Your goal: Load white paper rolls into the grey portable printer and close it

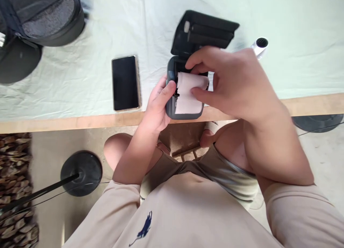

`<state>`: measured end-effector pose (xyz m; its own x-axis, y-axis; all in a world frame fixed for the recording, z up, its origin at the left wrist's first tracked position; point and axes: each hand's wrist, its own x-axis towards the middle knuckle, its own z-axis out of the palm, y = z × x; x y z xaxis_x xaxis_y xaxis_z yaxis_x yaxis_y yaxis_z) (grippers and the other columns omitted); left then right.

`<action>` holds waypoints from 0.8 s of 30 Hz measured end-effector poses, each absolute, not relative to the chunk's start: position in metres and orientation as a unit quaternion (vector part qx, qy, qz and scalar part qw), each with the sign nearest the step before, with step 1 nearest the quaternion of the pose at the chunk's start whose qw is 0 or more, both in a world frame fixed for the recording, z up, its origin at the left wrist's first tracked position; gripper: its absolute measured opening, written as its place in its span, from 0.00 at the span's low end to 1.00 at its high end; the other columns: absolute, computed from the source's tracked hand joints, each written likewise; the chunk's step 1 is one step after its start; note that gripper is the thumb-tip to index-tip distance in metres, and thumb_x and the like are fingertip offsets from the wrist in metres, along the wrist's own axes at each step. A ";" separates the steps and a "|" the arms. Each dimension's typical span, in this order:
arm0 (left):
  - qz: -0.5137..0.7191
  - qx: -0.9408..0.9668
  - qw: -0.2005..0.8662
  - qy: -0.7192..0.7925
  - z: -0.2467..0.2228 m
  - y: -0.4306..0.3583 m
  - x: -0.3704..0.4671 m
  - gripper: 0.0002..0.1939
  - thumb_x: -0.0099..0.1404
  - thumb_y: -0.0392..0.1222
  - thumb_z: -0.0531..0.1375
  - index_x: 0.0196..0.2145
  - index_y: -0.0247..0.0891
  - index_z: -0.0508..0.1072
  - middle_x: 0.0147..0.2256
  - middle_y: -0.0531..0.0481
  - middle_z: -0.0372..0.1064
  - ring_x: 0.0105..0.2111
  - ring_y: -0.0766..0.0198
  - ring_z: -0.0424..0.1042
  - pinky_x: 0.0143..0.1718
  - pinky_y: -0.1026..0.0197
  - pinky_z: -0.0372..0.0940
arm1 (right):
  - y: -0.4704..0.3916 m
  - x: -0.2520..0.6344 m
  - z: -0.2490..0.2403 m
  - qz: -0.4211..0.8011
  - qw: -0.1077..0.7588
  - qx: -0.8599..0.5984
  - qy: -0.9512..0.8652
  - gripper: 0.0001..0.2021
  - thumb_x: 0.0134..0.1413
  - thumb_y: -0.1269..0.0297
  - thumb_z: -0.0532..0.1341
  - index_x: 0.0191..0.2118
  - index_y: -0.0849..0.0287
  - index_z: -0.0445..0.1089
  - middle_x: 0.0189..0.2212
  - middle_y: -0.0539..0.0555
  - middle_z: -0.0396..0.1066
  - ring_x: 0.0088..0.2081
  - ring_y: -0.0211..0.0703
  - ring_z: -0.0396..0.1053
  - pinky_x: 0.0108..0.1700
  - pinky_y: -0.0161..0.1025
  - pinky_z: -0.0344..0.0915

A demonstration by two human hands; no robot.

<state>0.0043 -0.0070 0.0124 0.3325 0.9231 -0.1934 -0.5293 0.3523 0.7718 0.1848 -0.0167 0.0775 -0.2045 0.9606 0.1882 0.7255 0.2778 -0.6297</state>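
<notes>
Left hand (pixel 158 107) grips an open printer (pixel 185 116); right hand (pixel 233 81), loosely curled, grip unclear, apparently adjusts paper (pixel 186 101) inside it, steadiness required next.

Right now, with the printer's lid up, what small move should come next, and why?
Probably have the right hand gently square the white paper roll in the portable printer: the thumb is at the paper, the left hand holds the printer, and the lid stands open.

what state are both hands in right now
Left hand: closed, holding the small printer by its side.
Right hand: thumb at the white paper; whether it grips anything cannot be told.
</notes>
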 end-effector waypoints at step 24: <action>0.483 0.261 0.751 0.367 0.012 -0.001 0.004 0.14 0.79 0.52 0.60 0.46 0.45 0.83 0.50 0.49 0.87 0.74 0.47 0.69 0.71 0.50 0.72 | 0.009 0.252 -0.018 0.207 0.419 -0.563 -0.681 0.27 0.48 0.59 0.75 0.54 0.47 0.73 0.44 0.54 0.82 0.41 0.55 0.80 0.51 0.58 0.77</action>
<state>0.0042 -0.0011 0.0120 0.2655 0.9167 -0.2984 -0.5335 0.3976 0.7465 0.2525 0.0089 -0.0179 -0.0136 0.9410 0.3381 0.5937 0.2797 -0.7546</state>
